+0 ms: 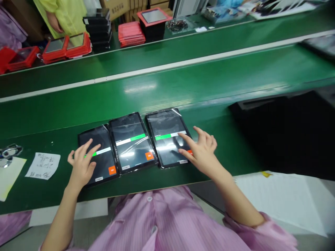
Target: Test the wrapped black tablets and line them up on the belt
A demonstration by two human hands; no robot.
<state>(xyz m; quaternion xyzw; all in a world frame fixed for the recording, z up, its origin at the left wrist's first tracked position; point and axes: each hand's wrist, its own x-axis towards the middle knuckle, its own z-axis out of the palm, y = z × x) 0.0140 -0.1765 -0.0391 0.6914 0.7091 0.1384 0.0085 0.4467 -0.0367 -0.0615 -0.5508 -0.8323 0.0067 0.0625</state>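
Three black tablets lie side by side on the green bench, their screens lit with a green and white bar and an orange button. Over the left tablet [103,162] is my left hand [81,165], fingers spread near its bar. The middle tablet [133,148] has no hand on it. My right hand [201,148] reaches over the right tablet [167,120], its index finger extended to the white part of the bar and the thumb near the orange button. Both hands are empty; whether the fingertips touch the glass I cannot tell.
Handwritten paper [43,166] and a yellowish sheet [12,177] lie to the left. A large black sheet-like item [288,132] covers the right side. Beyond the pale rail [157,69] stand red-framed stacks [131,34], black boxes [98,29] and a person in yellow [69,17].
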